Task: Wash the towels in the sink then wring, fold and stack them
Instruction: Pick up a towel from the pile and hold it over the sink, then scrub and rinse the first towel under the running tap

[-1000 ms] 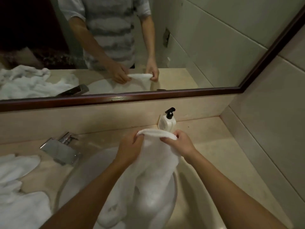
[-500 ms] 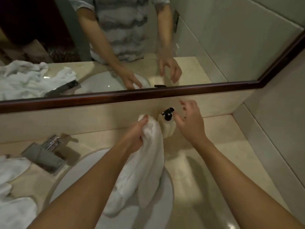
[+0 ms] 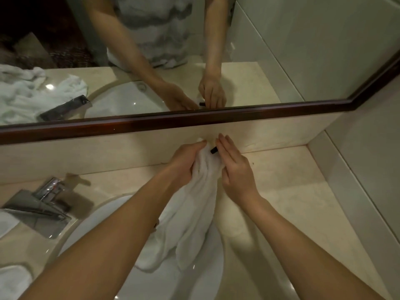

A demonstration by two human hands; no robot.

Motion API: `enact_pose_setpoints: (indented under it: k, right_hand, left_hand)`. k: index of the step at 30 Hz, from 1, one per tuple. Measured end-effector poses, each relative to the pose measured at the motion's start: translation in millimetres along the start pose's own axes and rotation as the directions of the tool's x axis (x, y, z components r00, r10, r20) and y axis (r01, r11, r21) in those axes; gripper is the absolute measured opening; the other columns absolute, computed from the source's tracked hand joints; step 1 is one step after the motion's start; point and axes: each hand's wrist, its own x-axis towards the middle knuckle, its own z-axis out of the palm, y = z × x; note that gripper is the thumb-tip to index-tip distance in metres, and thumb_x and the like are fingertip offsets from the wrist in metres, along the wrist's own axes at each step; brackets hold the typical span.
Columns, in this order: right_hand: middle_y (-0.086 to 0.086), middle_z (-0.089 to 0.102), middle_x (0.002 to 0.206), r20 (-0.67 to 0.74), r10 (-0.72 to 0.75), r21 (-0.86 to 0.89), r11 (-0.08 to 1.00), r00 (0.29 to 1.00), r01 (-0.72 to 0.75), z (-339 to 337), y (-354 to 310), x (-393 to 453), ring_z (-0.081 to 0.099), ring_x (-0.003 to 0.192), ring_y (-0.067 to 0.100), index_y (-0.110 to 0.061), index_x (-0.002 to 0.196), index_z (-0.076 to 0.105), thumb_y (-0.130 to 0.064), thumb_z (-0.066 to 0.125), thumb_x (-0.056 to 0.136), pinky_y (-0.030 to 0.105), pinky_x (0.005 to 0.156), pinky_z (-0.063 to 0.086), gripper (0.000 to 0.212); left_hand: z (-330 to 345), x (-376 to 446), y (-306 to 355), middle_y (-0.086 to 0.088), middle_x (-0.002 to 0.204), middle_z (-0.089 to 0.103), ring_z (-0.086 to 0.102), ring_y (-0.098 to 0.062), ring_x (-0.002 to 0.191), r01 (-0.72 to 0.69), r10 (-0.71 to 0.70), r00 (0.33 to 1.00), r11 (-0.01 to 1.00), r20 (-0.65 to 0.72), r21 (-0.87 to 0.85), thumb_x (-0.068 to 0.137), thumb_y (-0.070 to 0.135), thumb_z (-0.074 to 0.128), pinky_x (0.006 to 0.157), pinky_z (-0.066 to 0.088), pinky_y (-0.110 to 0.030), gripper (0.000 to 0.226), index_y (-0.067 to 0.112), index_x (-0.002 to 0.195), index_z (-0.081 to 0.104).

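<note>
Left hand [image 3: 184, 163] grips towel [image 3: 190, 215] hanging below, over sink [image 3: 91, 230].

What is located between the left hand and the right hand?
In the head view, the bunched top of the white towel and the black pump nozzle lie between the left hand and right hand.

a cream stone counter [image 3: 303, 191] runs to a low backsplash [image 3: 86, 152] at the far side. above it a dark wood-framed mirror [image 3: 281, 61]. pale tiled wall [image 3: 372, 169] on the right.
</note>
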Motion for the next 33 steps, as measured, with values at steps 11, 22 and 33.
enact_pose_setpoints:
  k: [11, 22, 33]
  right_hand:
    - [0.011, 0.033, 0.158, 0.178, 0.012, 0.03, 0.999, 0.984, -0.017, -16, -3, 5, 0.025, 0.148, 0.027, 0.0, 0.148, 0.039, -0.027, 0.021, 0.087, 0.044, 0.118, 0.033, 0.07]
    - [0.009, 0.062, 0.118, -0.038, 0.146, 0.196, 0.971, 0.989, -0.136, 8, -91, -44, 0.059, 0.108, 0.021, -0.004, 0.123, 0.062, -0.012, 0.045, 0.092, 0.035, 0.089, 0.053, 0.036]
    - [0.006, 0.071, 0.086, 0.571, 0.053, 0.34, 0.893, 0.819, -0.295, 119, -244, -16, 0.068, 0.082, 0.021, -0.02, 0.121, 0.063, -0.03, 0.059, 0.098, 0.035, 0.074, 0.053, 0.025]
  left_hand:
    - [-1, -20, -5, -0.012, 0.113, 0.072, 0.069, -0.022, 0.106, -0.015, 0.019, 0.999, 0.997, 0.05, -0.07, 0.1, 0.03, 0.051, 0.092, 0.053, -0.031, 0.036, 0.003, 0.121, 0.063]
    - [-100, -106, -78, -0.018, 0.112, 0.071, 0.068, -0.029, 0.099, -0.099, 0.017, 0.972, 0.935, -0.235, -0.341, 0.098, 0.029, 0.056, 0.093, 0.053, -0.042, 0.034, 0.002, 0.116, 0.067]
    - [-212, -225, -151, -0.017, 0.089, 0.067, 0.066, -0.029, 0.078, -0.24, -0.061, 0.912, 0.722, -0.405, -0.649, 0.094, 0.034, 0.045, 0.072, 0.051, -0.036, 0.038, 0.004, 0.1, 0.067]
